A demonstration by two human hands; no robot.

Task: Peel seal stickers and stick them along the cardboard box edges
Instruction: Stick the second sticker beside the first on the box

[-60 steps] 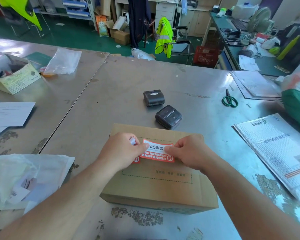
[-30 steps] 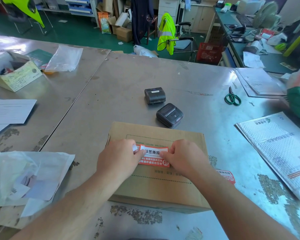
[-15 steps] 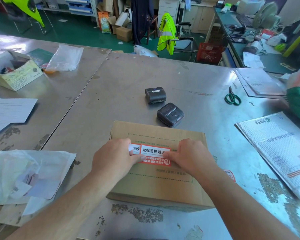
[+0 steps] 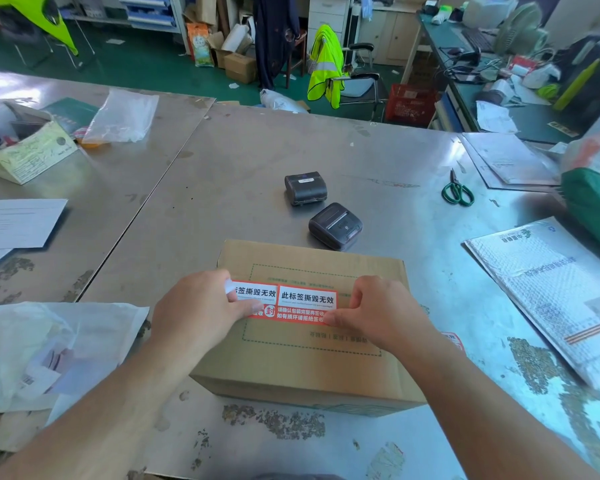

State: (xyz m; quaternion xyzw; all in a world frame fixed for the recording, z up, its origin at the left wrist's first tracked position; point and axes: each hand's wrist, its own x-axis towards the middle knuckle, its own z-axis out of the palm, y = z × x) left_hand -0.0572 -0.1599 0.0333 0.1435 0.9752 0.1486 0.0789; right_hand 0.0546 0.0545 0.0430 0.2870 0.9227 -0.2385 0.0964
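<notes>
In the head view, the left hand and the right hand each pinch one end of the red sticker strip, over the top of the cardboard box. It looks like the peeling step. Next, one sticker must go on a box edge.
</notes>
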